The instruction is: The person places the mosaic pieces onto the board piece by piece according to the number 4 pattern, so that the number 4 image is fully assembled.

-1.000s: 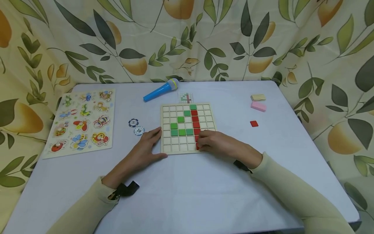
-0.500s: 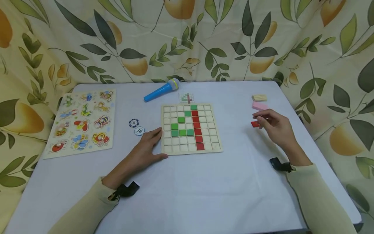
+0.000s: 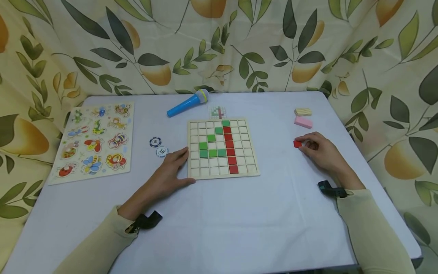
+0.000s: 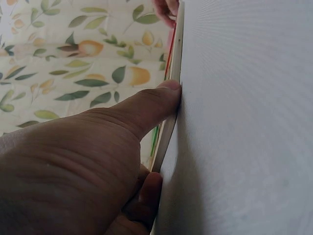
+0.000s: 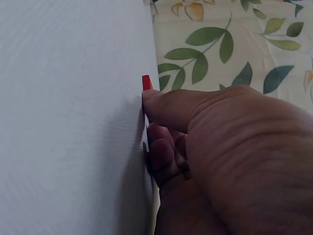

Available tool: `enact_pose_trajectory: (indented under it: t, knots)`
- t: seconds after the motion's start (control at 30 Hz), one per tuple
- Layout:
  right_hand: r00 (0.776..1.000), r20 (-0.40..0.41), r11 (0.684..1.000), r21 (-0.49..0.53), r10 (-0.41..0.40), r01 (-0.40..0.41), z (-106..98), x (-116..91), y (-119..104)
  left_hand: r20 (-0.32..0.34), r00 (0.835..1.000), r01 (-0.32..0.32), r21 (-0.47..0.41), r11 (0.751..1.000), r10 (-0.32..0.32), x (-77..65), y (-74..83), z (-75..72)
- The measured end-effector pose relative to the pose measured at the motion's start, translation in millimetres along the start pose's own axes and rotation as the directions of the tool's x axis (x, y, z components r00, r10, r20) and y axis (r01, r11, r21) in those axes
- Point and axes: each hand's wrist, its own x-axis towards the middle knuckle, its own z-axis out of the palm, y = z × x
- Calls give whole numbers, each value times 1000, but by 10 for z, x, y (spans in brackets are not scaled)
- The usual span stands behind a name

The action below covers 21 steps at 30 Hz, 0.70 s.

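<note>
In the head view a pale grid board [image 3: 251, 165] lies mid-table, with a column of red tiles [image 3: 230, 144] and several green tiles [image 3: 213, 153] in its squares. My left hand [image 3: 169, 171] touches the board's left edge and lower left corner, fingers and thumb spread. In the left wrist view the thumb [image 4: 146, 105] rests along the board's side [image 4: 168, 117]. Over on the right, my right hand [image 3: 323, 152] pinches a loose red tile [image 3: 297, 144] between thumb and fingers, low over the tabletop. One end of that tile [image 5: 146, 82] sticks out past the thumb in the right wrist view.
A small pattern card [image 3: 217, 112] and a blue toy microphone [image 3: 188, 104] lie behind the board. Two poker chips [image 3: 162, 151] and an insect picture board [image 3: 102, 140] are to the left. A pink block [image 3: 303, 122] and a cream ridged block [image 3: 303, 112] sit at the back right.
My right hand has moved from the board's lower red squares over to the right and now pinches the loose red tile, tilting it up. The left hand stays at the board's edge.
</note>
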Motion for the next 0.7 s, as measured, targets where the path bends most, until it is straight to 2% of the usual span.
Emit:
enact_pose_trajectory:
  t: [0.1, 0.27, 0.33, 0.4, 0.47, 0.53, 0.7]
  knots:
    - [1000, -18, 999, -37, -8, 8, 9, 1, -28, -2, 1000, -4, -1, 1000, 4, 7, -3, -3]
    - [1000, 21, 998, -51, 21, -20, -20, -28, -158, 8, 1000, 3, -12, 1000, -3, 11, -5, 14]
    - [999, 32, 998, -62, -16, 18, -47, -50, -284, 15, 1000, 5, -11, 1000, -4, 15, 1, 24]
    - [995, 44, 992, -82, -93, 97, -58, -61, -454, 18, 1000, 3, -5, 1000, -2, 17, 3, 35]
    - [977, 56, 972, -104, -207, 212, -36, -50, -651, 18, 1000, 8, -1, 1000, -8, 17, 5, 39]
    - [946, 82, 939, -123, -312, 320, 14, -17, -867, 19, 1000, 17, 2, 1000, -18, 14, 5, 34]
    - [857, 220, 866, -82, -467, 493, 226, 137, -1345, 11, 1000, 15, 7, 1000, -15, 3, -4, 5]
